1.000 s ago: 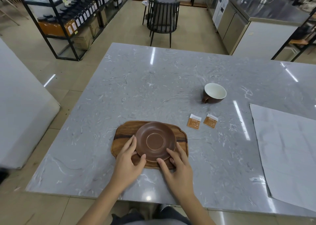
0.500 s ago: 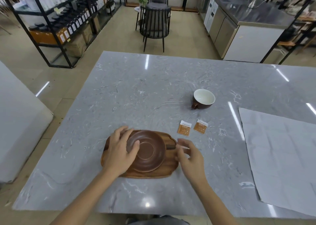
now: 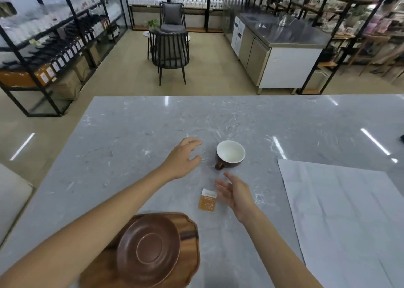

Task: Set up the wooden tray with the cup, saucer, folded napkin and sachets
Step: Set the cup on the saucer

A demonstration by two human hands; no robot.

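A brown saucer (image 3: 148, 249) lies on the wooden tray (image 3: 190, 250) at the table's near edge. The brown cup (image 3: 230, 155) with a white inside stands upright further back, its handle toward me. My left hand (image 3: 183, 156) hovers open just left of the cup, not touching it. My right hand (image 3: 235, 193) is open below the cup, fingers spread, holding nothing. One orange sachet (image 3: 207, 200) lies flat just left of my right hand; the second sachet is hidden behind that hand. A large white napkin (image 3: 345, 217) lies unfolded at the right.
The grey marble table (image 3: 131, 147) extends wide to the left and back. Beyond it are a dark chair (image 3: 170, 56), black shelving (image 3: 54, 47) at the left and a steel counter (image 3: 282, 53) at the right.
Both hands left the saucer and tray and reached forward toward the cup. The view tilted up, so the tray now sits at the bottom.
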